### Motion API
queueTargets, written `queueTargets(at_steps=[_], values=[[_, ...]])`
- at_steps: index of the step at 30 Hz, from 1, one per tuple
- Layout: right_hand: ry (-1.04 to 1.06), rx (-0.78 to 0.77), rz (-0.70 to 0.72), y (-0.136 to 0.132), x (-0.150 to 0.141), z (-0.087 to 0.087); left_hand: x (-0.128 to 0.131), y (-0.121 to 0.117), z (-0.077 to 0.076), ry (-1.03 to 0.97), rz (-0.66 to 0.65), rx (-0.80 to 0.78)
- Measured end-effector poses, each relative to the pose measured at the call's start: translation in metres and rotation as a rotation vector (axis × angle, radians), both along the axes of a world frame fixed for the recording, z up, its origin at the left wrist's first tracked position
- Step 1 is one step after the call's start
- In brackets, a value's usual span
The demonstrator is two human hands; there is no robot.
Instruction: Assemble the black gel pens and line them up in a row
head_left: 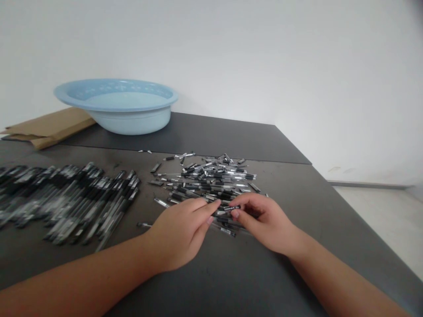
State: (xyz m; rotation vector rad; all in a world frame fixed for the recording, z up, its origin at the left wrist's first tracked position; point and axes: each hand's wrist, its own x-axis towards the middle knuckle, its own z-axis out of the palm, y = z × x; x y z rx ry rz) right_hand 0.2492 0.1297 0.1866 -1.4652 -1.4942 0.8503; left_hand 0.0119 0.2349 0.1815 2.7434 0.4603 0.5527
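— How are the two hands placed?

— Both forearms come in low over the dark grey tabletop (297, 185) and meet near the middle. The left hand (180, 233) lies palm down, knuckles up, its fingers stretched toward the right. The right hand (264, 222) faces it, fingers curled inward.

— What is between them?

— A small black and clear pen part (232, 207), lying roughly level. The right hand's thumb and forefinger are pinched together on one end of it; the left hand's fingertips (213, 207) reach its other end and seem to touch it, though whether they actually squeeze it I cannot tell.

— Where does that sit against the rest?

— At the near edge of a loose heap of black and clear plastic pen pieces (211, 178), which spreads away from the hands. Some pieces lie partly under the fingers.

— And round about?

— To the left, well apart from the hands, a wide row of assembled black-grip pens (66, 198) lies side by side. At the far left of the table stands a shallow pale blue plastic basin (120, 105), and beside it a flat piece of brown cardboard (46, 125). A plain white wall (264, 57) is behind. Nothing lies between the hands and the heap.
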Motion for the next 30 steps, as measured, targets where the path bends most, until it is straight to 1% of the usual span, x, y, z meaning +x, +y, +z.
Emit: queueTargets(at_steps=[2,7,9,13,22,30], values=[[-0.005,0.016,-0.004,0.0007,0.0013,-0.0003,0.0003,-0.0005,-0.0010,-0.012,0.003,-0.003],[0.020,0.037,0.000,0.0004,0.0024,-0.0022,0.0006,-0.0043,0.0003,-0.069,0.117,-0.039],[0.022,0.046,0.002,-0.0006,0.0021,-0.0026,0.0008,-0.0051,0.0019,-0.058,0.135,-0.063],[-0.006,0.053,0.006,-0.0033,0.0016,-0.0011,0.0014,-0.0046,0.0043,-0.048,0.138,-0.069],[-0.058,0.121,-0.028,-0.0027,-0.0001,0.0019,0.0008,-0.0037,0.0020,-0.077,0.123,-0.028],[-0.076,0.117,-0.014,-0.0030,-0.0013,0.0011,0.0006,-0.0027,0.0023,-0.067,0.110,-0.025]])
